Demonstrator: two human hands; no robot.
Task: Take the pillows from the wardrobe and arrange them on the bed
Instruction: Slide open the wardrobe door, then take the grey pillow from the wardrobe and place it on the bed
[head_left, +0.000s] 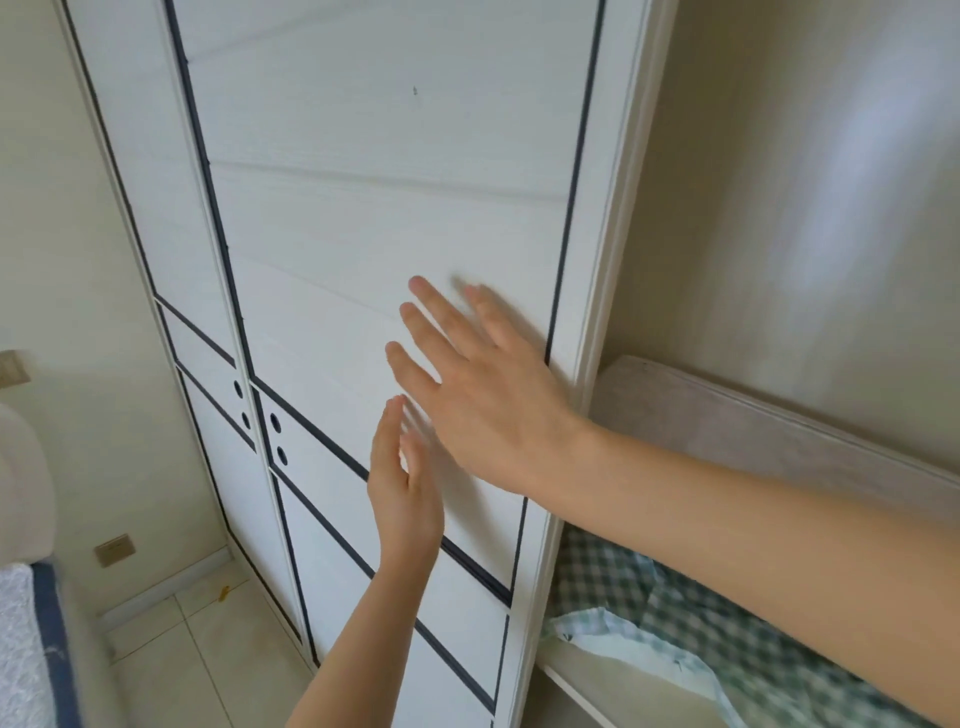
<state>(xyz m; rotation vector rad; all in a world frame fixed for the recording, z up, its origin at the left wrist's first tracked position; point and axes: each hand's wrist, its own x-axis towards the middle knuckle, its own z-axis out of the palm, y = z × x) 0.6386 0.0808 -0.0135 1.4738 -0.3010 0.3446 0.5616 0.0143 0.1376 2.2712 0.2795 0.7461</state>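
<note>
A white sliding wardrobe door (374, 208) with dark trim lines fills the middle of the head view. My right hand (478, 384) lies flat on it near its right edge, fingers spread, holding nothing. My left hand (405, 483) is just below, held edge-on with straight fingers against the same door. To the right the wardrobe stands open: a pale pinkish pillow or folded pad (727, 415) lies at the back of a shelf, and green-and-white checked bedding (701, 613) lies in front of it, partly hidden by my right forearm.
A second white door panel (135, 156) with round finger holes sits to the left. The bed's corner (31, 649), white with a blue edge, shows at lower left. Beige floor tiles (208, 665) run between bed and wardrobe. A wall socket (114, 548) sits low on the wall.
</note>
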